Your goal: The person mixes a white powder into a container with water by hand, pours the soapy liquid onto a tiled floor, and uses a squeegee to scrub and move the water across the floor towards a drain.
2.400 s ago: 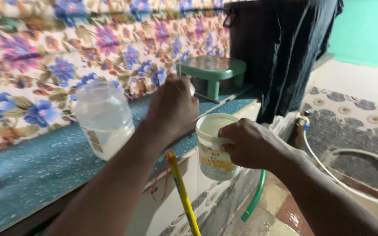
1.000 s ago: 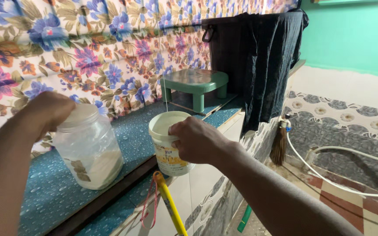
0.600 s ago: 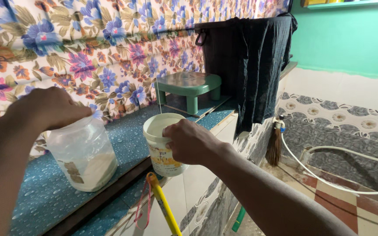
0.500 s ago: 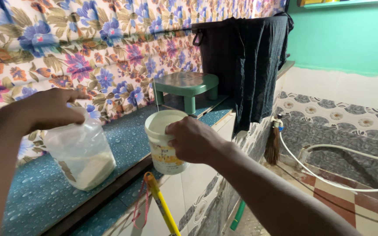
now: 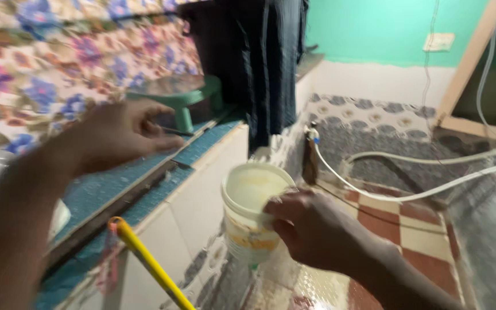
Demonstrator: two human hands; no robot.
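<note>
While right hand (image 5: 311, 229) holds bucket (image 5: 251, 215), left hand (image 5: 119, 135) seemingly empty

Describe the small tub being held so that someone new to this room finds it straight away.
Start at the blue speckled counter under the flowered wall covering, then look just off its front edge, above the checked floor. There the right hand grips a small white tub by its rim. It is open-topped, pale inside, with a yellow band on its side, unlike the green stool on the counter.

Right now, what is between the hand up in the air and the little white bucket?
In the head view, between the left hand and the white bucket held by the right hand lies the blue counter edge.
</note>
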